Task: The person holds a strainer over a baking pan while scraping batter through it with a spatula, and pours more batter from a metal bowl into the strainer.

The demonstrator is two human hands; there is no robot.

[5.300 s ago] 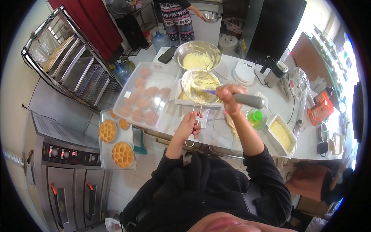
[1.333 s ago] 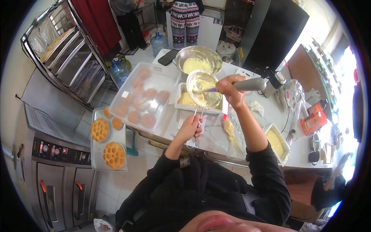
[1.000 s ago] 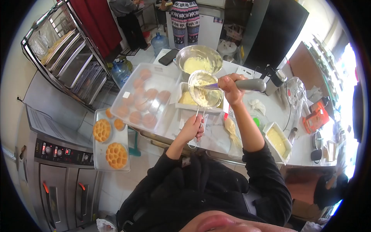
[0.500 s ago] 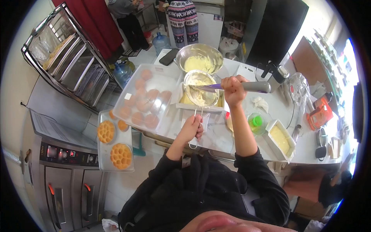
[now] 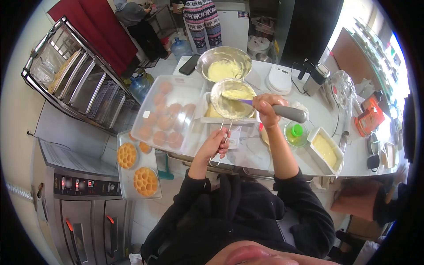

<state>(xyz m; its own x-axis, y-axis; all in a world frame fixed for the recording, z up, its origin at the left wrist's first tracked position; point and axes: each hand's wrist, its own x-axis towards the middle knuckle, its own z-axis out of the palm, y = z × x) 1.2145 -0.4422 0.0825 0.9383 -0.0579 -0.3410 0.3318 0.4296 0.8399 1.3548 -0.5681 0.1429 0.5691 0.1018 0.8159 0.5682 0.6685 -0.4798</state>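
My left hand [image 5: 214, 143] is closed round the wire handle of a sieve [image 5: 216, 105], whose bowl is smeared with pale yellow batter. Over it, my right hand [image 5: 268, 110] grips the thick grey handle of a spatula [image 5: 289, 113]. The blade, at the left, carries a lump of batter [image 5: 237, 94] inside the sieve's rim. Beneath the sieve lies a lined rectangular pan [image 5: 229, 120] with yellow batter, partly hidden. Just behind stands a metal mixing bowl [image 5: 245, 66] holding more batter.
A clear plastic box [image 5: 180, 88] of round brown cakes stands left, beside a tray [image 5: 126, 187] of honeycomb-topped pastries. Right are a filled loaf pan [image 5: 326, 150], a bowl with a green object [image 5: 296, 132], a white scale [image 5: 279, 79] and a hand mixer [image 5: 317, 79]. Two people stand beyond.
The spatula has turned and now shows a lump of batter on its blade. My right hand has come slightly lower. The camera view has shifted a little.
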